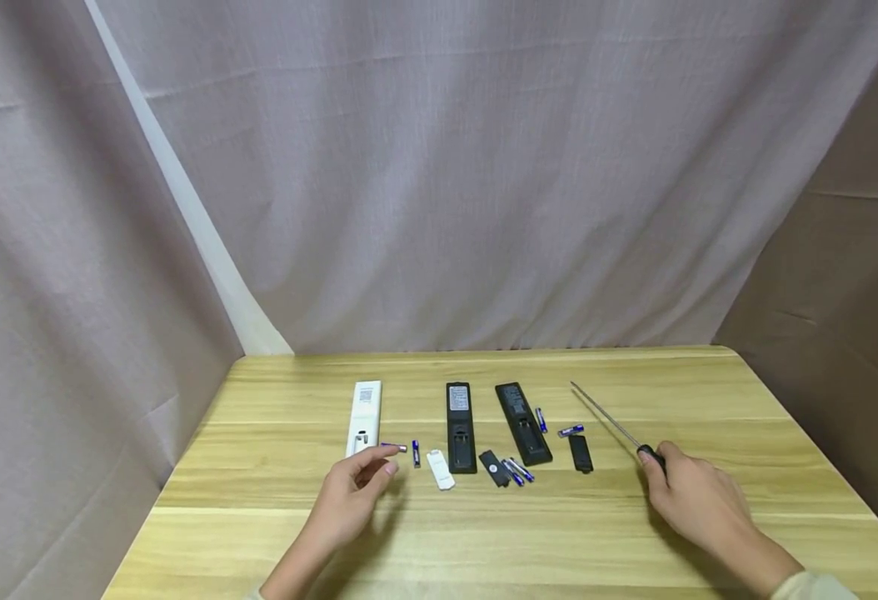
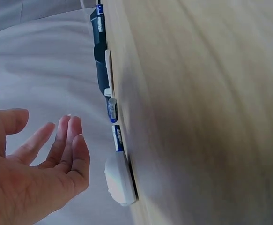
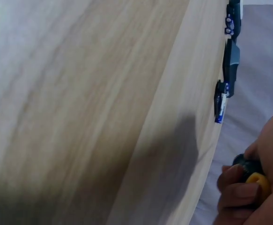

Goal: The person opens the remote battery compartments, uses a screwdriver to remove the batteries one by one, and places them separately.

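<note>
My right hand [image 1: 697,496] grips a screwdriver by its black handle [image 1: 651,455], which shows a yellow part in the right wrist view. The long metal shaft [image 1: 606,414] slants up and left over the table. My left hand [image 1: 352,496] holds nothing; its fingers are loosely bent, thumb apart from them. It is nearest the lower end of a white remote control [image 1: 365,412], lying back up with its battery bay uncovered. Beside the fingertips lie two blue batteries, one partly hidden by a finger and one upright in view [image 1: 416,453]. A white battery cover [image 1: 441,470] lies to their right.
Two black remotes, one in the middle [image 1: 461,429] and one tilted [image 1: 523,423], lie with battery bays uncovered. Near them are a black cover [image 1: 495,468], another black cover [image 1: 581,454], and several blue batteries [image 1: 571,431]. A curtain [image 1: 484,183] hangs behind the wooden table [image 1: 207,492].
</note>
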### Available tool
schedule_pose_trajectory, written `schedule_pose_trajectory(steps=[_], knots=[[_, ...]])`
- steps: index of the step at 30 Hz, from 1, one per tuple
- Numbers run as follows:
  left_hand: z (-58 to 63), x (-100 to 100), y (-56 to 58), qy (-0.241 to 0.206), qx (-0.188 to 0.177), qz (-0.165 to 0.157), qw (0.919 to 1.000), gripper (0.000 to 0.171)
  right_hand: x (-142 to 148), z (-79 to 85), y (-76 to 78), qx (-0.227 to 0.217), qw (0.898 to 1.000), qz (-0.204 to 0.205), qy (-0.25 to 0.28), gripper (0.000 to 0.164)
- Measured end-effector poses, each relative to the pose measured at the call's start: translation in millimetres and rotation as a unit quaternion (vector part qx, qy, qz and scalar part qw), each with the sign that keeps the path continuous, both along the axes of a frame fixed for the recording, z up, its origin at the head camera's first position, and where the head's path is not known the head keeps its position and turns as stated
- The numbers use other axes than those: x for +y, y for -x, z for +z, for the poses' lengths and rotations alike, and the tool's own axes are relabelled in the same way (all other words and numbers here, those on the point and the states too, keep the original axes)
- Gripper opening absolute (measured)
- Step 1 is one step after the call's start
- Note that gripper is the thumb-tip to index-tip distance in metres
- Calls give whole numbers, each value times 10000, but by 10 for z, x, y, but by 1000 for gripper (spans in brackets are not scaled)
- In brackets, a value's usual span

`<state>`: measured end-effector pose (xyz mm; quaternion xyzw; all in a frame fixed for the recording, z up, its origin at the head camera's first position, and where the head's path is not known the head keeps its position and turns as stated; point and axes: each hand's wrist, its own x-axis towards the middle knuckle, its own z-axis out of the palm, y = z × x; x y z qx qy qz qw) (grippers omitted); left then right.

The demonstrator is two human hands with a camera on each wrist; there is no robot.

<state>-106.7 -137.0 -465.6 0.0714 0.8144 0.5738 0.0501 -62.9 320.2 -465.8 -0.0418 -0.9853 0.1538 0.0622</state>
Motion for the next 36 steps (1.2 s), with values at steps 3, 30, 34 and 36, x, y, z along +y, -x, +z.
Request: schedule_pose_trajectory(steps=[3,30,34,36], knots=[[17,-5,3,20,-5,-44,10000,29,27,-35,39,-282,9996,-9,100,38],[105,28,-25,-208,-299,-561,9978,41,325,-72,531,-1027,9933,173,-500,36],[97,8,-24,-119,-324,-568,9978,42,480,-60,552,-1156,9927,55,-329,37],[99,-5,-24,-8,-324,-543,9980,42,554,-62,556,-1198,9924,-7,-271,38]])
